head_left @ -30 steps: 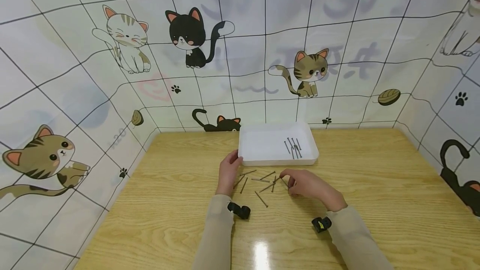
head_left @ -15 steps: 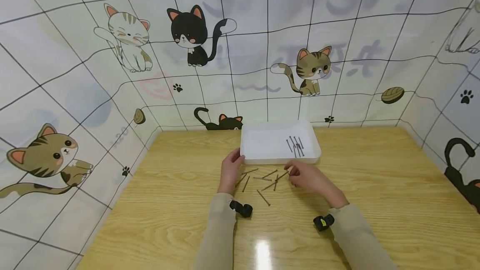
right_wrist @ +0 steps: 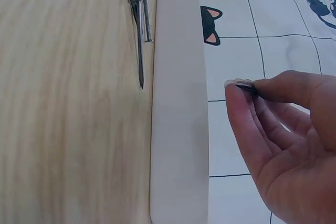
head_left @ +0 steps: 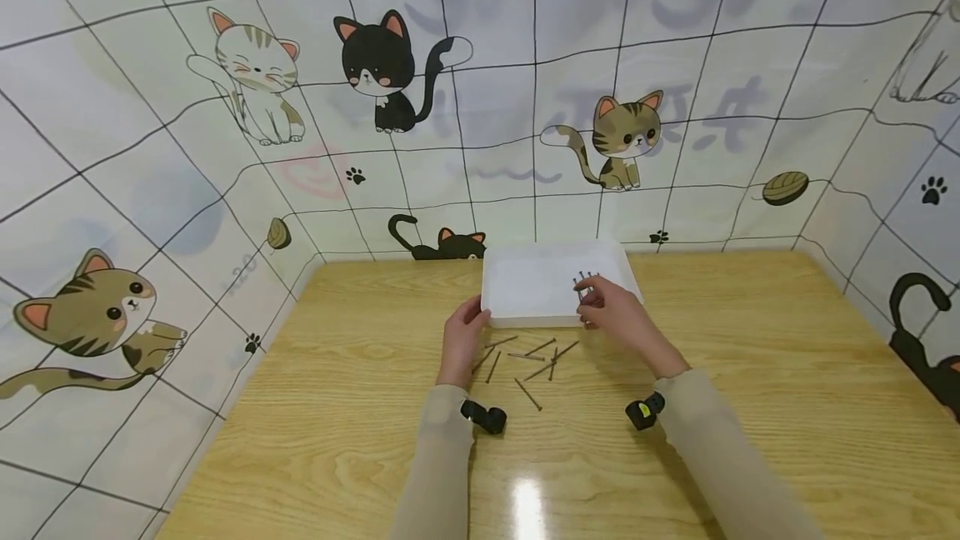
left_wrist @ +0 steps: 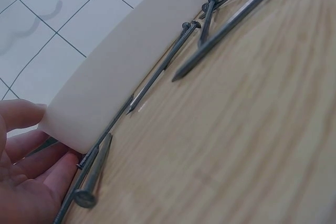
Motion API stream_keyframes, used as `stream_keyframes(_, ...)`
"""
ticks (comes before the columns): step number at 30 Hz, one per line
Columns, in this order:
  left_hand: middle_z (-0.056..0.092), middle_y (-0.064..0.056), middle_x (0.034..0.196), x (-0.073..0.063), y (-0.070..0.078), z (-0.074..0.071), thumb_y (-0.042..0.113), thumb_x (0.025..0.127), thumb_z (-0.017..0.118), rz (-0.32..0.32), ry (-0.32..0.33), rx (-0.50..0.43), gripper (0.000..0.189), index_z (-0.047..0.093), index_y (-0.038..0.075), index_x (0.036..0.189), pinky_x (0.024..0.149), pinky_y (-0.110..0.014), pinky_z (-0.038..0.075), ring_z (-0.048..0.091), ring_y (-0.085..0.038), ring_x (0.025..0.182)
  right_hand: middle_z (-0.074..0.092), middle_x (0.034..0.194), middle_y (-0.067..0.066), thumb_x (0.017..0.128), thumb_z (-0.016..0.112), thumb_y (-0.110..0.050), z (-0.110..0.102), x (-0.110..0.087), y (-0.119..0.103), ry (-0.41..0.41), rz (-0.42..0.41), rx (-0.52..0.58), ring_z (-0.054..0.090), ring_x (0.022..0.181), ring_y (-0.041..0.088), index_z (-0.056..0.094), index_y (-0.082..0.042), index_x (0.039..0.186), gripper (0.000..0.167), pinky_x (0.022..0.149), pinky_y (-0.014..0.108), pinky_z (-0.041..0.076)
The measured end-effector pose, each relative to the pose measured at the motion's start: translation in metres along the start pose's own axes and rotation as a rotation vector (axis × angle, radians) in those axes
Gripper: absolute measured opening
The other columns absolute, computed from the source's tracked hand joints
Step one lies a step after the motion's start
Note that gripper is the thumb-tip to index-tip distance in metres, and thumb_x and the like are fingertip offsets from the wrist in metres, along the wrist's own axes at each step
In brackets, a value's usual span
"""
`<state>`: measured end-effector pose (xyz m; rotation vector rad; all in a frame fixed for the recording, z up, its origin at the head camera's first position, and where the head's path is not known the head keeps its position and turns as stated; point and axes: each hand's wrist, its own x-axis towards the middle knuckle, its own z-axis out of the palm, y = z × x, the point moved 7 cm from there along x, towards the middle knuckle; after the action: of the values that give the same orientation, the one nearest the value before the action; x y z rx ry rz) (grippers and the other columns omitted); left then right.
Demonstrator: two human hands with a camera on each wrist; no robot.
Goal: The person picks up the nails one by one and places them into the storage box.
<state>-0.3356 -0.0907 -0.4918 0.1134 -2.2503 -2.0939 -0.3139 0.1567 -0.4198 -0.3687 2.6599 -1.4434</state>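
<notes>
A white tray (head_left: 528,286) stands at the back of the table. At its near left corner my left hand (head_left: 459,343) grips the tray, the thumb on its edge and the fingers curled against it in the left wrist view. Over the tray's right side, my right hand (head_left: 618,317) pinches a nail between thumb and fingertips; only a dark bit of the nail (right_wrist: 245,87) shows in the right wrist view. Beneath that hand, several nails (head_left: 589,277) lie in the tray, partly hidden. More loose nails (head_left: 528,395) are scattered on the table before it, some beside my left hand.
The wooden table (head_left: 337,440) ends against a wall (head_left: 480,90) with a tile-line and cat print, close behind the tray. Side walls stand left and right. Both wrists wear small black cameras (head_left: 483,417).
My right hand has lifted a nail from the right of the scattered nails and moved up and forward over the tray. The left hand stays at the tray's corner.
</notes>
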Motion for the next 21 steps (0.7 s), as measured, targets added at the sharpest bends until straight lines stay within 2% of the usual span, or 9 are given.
stream_keyframes(6, 0.053, -0.003, 0.122, -0.002, 0.001, 0.0, 0.02, 0.088, 0.057, 0.009, -0.003, -0.007, 0.038, 0.052, 0.012, 0.125, 0.094, -0.035, 0.038, 0.048, -0.016, 0.112, 0.055, 0.099, 0.018, 0.089, 0.052, -0.01, -0.009, 0.014, 0.001, 0.005, 0.037, 0.012, 0.061, 0.079, 0.025, 0.044, -0.001, 0.124, 0.036, 0.07, 0.039, 0.051)
stream_keyframes(14, 0.054, -0.003, 0.122, 0.001, 0.001, 0.0, 0.02, 0.088, 0.057, 0.006, 0.008, 0.003, 0.038, 0.053, 0.012, 0.125, 0.093, -0.033, 0.038, 0.048, -0.014, 0.111, 0.057, 0.1, 0.018, 0.089, 0.051, -0.011, -0.013, 0.035, 0.007, -0.019, 0.078, -0.062, 0.062, 0.078, 0.028, 0.046, -0.001, 0.121, 0.034, 0.069, 0.042, 0.051)
stream_keyframes(21, 0.053, -0.003, 0.122, 0.001, 0.0, 0.0, 0.021, 0.088, 0.057, -0.005, 0.008, 0.008, 0.039, 0.052, 0.013, 0.126, 0.094, -0.034, 0.037, 0.048, -0.015, 0.112, 0.058, 0.097, 0.016, 0.087, 0.053, -0.009, -0.008, 0.048, 0.019, -0.053, 0.145, -0.154, 0.062, 0.072, 0.023, 0.05, 0.001, 0.118, 0.033, 0.062, 0.035, 0.051)
